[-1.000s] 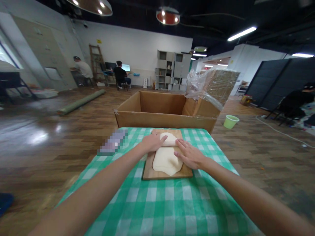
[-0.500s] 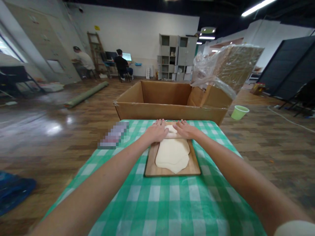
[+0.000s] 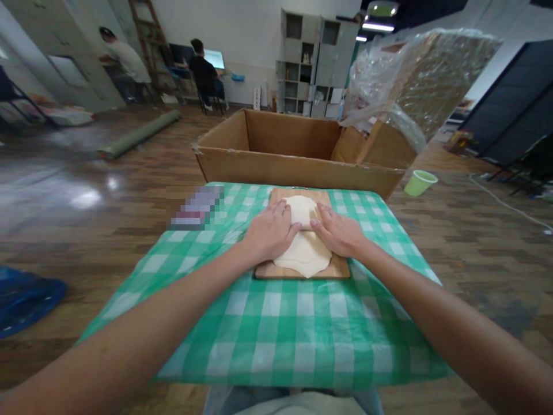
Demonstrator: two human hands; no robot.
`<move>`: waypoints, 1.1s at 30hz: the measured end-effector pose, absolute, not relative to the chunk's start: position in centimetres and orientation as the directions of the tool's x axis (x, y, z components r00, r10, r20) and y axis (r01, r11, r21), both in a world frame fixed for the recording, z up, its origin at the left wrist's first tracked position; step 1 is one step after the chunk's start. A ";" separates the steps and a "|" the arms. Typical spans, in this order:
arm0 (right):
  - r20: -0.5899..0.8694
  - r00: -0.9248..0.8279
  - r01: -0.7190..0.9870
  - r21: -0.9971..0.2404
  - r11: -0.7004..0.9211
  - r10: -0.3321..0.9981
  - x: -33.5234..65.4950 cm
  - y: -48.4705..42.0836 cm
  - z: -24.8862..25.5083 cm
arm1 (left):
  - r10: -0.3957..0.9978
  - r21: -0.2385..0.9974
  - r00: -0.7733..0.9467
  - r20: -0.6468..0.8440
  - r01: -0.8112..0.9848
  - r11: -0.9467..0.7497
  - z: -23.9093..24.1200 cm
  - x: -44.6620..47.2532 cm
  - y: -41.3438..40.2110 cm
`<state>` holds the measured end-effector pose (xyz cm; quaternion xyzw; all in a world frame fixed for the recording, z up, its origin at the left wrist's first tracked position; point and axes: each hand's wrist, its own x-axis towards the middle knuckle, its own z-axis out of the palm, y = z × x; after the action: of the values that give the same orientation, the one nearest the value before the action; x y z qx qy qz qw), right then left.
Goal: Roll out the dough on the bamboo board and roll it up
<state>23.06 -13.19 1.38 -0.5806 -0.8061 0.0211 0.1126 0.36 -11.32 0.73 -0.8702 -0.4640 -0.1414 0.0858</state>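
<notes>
A flat sheet of pale dough (image 3: 302, 253) lies on a wooden cutting board (image 3: 322, 196), with its uneven near end close to the board's near edge. Across the dough runs a pale rolling pin (image 3: 306, 226), of which only the middle shows between my hands. My left hand (image 3: 272, 229) rests over the pin's left part, fingers stretched forward, palm down. Over its right part lies my right hand (image 3: 339, 230), also flat with the fingers extended. Both thumbs point inward along the pin. The pin's ends are hidden beneath my hands.
A green-and-white checked cloth (image 3: 276, 328) covers the table. A blurred-out flat item (image 3: 199, 207) lies at its far left corner. Beyond the table stands a large open cardboard box (image 3: 298, 167). A green bucket (image 3: 420, 183) is on the floor to the right. Two people sit farther back.
My hands have drawn the rolling pin back toward me, so more dough and board show beyond it. The camera has tilted down, bringing the table's near edge into view.
</notes>
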 end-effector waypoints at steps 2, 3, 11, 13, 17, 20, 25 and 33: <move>0.169 -0.337 0.925 -0.126 0.359 0.926 23.0 -14.5 1.4 | 0.759 -0.014 0.547 0.355 0.814 -0.580 0.5 0.1 -12.8; 0.182 -0.358 0.919 -0.108 0.380 0.916 23.0 -15.2 1.3 | 0.751 -0.009 0.549 0.367 0.809 -0.587 0.4 -0.1 -13.5; 0.256 -0.397 0.905 -0.054 0.423 0.881 22.9 -20.8 0.3 | 0.728 -0.018 0.565 0.389 0.795 -0.607 -0.2 -1.0 -18.8; 0.261 -0.403 0.899 -0.065 0.432 0.877 22.8 -21.8 0.3 | 0.728 -0.018 0.561 0.394 0.797 -0.604 -0.3 -1.1 -19.9; 0.276 -0.418 0.887 -0.081 0.455 0.865 22.8 -22.9 0.2 | 0.728 -0.007 0.559 0.396 0.795 -0.607 0.6 -1.5 -20.9; 0.279 -0.434 0.880 -0.073 0.469 0.857 23.0 -23.3 0.3 | 0.749 0.021 0.562 0.351 0.795 -0.606 1.8 -1.8 -19.1; 0.236 -0.473 0.857 -0.102 0.506 0.849 23.5 -22.6 1.5 | 0.774 -0.020 0.525 0.354 0.832 -0.555 2.5 -0.6 -12.9; 0.089 -0.403 0.892 -0.183 0.413 0.911 23.1 -14.0 2.4 | 0.747 -0.055 0.592 0.303 0.793 -0.607 0.6 1.8 -10.1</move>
<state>23.12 -14.04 2.38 -0.5392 -0.8360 0.0531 0.0873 1.76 -10.06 0.60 -0.8874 -0.4338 -0.1257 0.0922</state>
